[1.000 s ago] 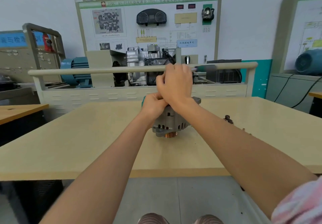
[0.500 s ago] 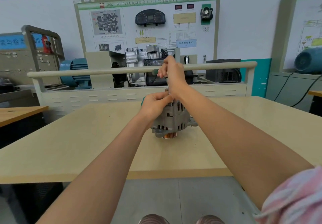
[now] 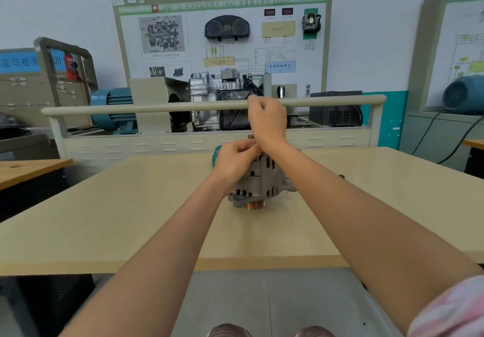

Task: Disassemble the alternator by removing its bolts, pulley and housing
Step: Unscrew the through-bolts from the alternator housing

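The alternator point(image 3: 258, 179) stands pulley-down point(image 3: 253, 205) on the table point(image 3: 131, 205), directly beneath both hands. The left hand point(image 3: 235, 159) pinches something small at its top; just above, the right hand point(image 3: 267, 120) is curled around a tool handle, mostly hidden. Judged heavy, rigid cast metal, it is best steadied by its ribbed housing.

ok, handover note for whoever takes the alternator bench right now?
Left hand: fingers curled on top of the alternator, steadying it.
Right hand: raised above it, fingers curled in a grip, apparently on a tool; the tool itself is mostly hidden.
Alternator stands on the table, copper-coloured pulley at the bottom, still fitted.
Housing still closed. Small loose parts lie to its right.
Left: remaining bolts, pulley, housing.
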A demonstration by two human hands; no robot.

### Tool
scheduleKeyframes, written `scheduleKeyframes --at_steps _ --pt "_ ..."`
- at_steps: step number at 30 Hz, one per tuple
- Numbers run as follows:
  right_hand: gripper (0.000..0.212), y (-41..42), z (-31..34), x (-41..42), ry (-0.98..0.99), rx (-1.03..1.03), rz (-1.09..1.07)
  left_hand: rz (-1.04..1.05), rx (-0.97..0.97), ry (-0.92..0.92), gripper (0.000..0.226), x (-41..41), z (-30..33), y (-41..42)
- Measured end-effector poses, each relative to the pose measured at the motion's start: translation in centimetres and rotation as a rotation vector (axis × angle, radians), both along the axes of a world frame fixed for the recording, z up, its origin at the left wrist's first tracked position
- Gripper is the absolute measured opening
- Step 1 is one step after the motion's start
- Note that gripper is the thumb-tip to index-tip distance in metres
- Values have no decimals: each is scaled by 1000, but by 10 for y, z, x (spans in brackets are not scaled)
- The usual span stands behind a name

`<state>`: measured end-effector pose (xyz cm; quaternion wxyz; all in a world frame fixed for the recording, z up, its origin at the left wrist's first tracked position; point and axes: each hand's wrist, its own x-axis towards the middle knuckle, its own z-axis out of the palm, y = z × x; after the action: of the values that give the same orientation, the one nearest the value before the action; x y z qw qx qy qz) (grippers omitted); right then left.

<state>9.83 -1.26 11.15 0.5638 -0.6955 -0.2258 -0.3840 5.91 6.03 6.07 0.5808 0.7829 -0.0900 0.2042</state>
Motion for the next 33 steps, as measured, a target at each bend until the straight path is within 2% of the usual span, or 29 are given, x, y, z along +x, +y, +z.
scheduleKeyframes --at_steps 3,7,9,10,13,14,15,17,19,21,24,26,27,30,31,33 --pt "45 7 7 0 162 148 275 0 -16 26 18 2 -1 2" --pt "43 10 16 -1 333 367 432 -1 -42 37 21 3 -1 4" --pt "42 8 11 -1 247 272 307 9 -46 35 18 4 -1 5" --pt "39 7 4 -1 139 139 176 17 -42 23 13 4 -1 5" --pt "21 10 -19 -1 -180 -338 -478 88 -38 21 26 6 -1 5" --pt "19 11 -20 -3 -194 -410 -629 109 -35 34 27 6 -2 4" --pt "22 11 -19 -2 -179 -437 -677 119 -35 40 26 6 -2 4" --pt "21 9 -13 -3 -142 -374 -530 93 -52 31 24 4 -1 2" --pt "37 6 -5 -2 -81 -217 -230 32 -50 19 16 2 -1 1" --pt "46 4 4 -1 77 0 106 5 -31 22 14 1 0 2" --pt "48 3 15 2 316 297 472 -17 -24 32 19 2 0 5" --pt "47 3 19 4 382 442 587 -44 -46 38 17 2 0 7" --pt "48 4 19 3 384 464 580 -52 -64 35 14 2 0 7" --pt "49 7 8 -3 253 282 339 -21 -73 13 12 4 -2 7" --pt "45 8 2 -5 132 119 174 2 -70 5 13 4 -2 5" --pt "30 8 -13 -6 -141 -269 -303 76 -68 -1 29 6 -2 5"
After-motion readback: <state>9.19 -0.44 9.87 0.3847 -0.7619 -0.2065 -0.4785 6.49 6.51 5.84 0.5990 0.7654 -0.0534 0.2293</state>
